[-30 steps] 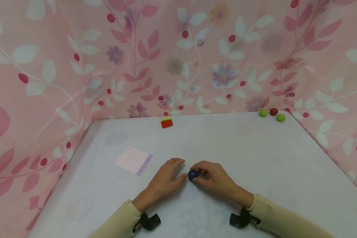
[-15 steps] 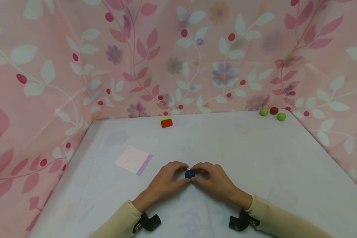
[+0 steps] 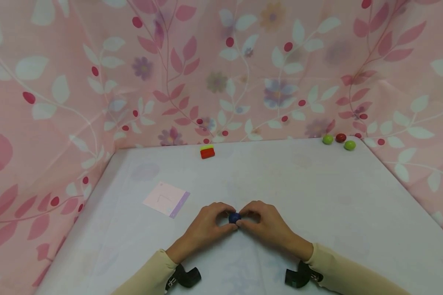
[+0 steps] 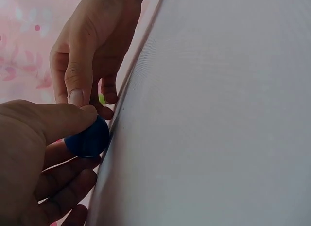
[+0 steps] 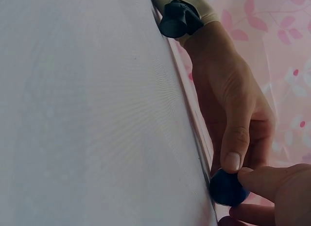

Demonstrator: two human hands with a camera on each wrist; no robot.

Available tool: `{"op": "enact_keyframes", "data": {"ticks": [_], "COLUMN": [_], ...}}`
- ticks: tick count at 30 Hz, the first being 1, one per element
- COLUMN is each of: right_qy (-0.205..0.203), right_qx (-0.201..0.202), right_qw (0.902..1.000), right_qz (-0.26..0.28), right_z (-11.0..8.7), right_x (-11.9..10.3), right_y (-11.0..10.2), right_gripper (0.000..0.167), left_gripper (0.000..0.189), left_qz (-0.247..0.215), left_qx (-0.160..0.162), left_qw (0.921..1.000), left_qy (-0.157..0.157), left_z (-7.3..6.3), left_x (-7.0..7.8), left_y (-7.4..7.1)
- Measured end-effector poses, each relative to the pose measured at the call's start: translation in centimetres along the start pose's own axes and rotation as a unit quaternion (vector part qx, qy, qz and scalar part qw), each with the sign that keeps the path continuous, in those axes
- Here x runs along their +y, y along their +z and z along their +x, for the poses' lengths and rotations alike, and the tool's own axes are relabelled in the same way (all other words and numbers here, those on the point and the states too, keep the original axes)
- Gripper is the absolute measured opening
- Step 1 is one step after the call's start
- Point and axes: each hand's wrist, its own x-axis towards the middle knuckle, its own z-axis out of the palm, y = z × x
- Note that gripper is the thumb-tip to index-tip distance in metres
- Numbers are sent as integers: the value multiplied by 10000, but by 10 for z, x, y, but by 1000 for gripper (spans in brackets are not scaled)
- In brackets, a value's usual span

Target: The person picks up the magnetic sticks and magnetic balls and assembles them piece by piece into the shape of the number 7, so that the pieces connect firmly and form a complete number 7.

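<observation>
A small dark blue ball is between both hands, low over the white table near its front middle. In the head view the left hand pinches it from the left, thumb in front and fingers behind. From the other side the right hand holds it with thumb and forefinger, and the fingertips of both hands meet at the ball. The left wrist view shows the left thumb lying over the blue ball. The ball also appears at the lower right of the right wrist view, under both thumbs.
A pink square note with a purple edge lies left of the hands. Farther back sits a red block against a yellow one. Green balls and a dark red ball stand in the far right corner. Floral cloth hangs behind.
The ball, first in the right hand, has shifted slightly left. The left hand has closed in and taken hold of it too, bringing the two hands' fingertips together.
</observation>
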Motion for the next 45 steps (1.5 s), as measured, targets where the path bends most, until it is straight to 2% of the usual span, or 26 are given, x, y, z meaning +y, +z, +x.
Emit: {"op": "enact_keyframes", "data": {"ticks": [9,16,21,26,31,39,45], "right_qy": [102,-38,-81,-165,-78,75,292], "right_qx": [48,225,341,401,463,404,439], "right_qw": [9999,9997,9994,9990,9986,9986,9981], "right_qz": [82,102,5,-129,-252,-339,-325], "right_z": [-1,3,13,26,39,55,67], "right_x": [1,0,-2,-2,1,10,18], "right_y": [1,0,-7,-13,-18,-18,-17], "right_gripper": [14,10,11,12,13,15,15], "left_gripper": [33,34,33,33,34,38,40], "left_qz": [-134,-136,-138,-138,-102,145,182], "left_qx": [-46,3,56,93,240,715,840], "left_qw": [9998,9999,9998,9996,9989,9946,9917], "left_qy": [-106,-97,-118,-236,-400,-740,-955], "left_z": [-3,-9,-12,-18,-24,-15,-7], "left_x": [-3,-3,-3,-5,-10,-26,-35], "left_y": [0,-2,-5,-7,-9,-17,-24]}}
